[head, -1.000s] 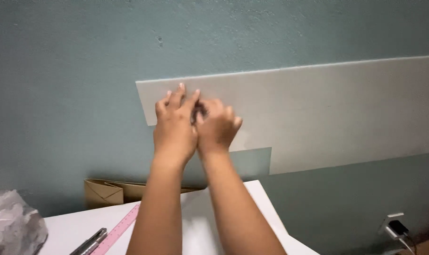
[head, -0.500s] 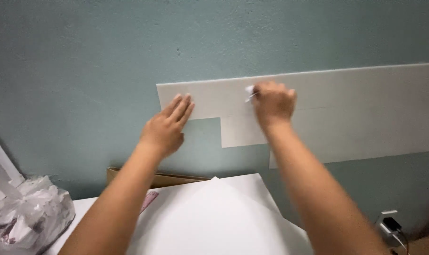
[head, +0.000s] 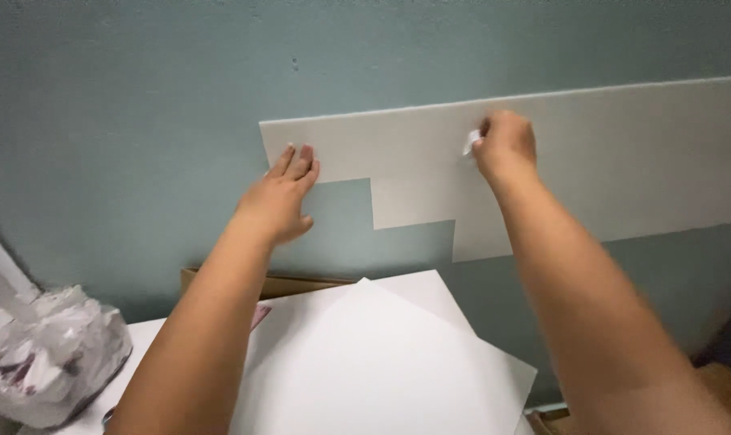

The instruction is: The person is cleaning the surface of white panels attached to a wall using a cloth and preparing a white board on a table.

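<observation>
Two hands on wall panel [head: 591, 153] | left hand [head: 281, 197] flat, spread | right hand [head: 506, 149] pinching white scrap [head: 469, 143] | plastic bag [head: 51, 358] contents unclear

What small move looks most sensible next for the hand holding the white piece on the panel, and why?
Probably draw the right hand, with its small white piece, further right along the pale panel. The left hand lies flat on the panel's left end, and the long stretch to the right is not yet pressed.
</observation>
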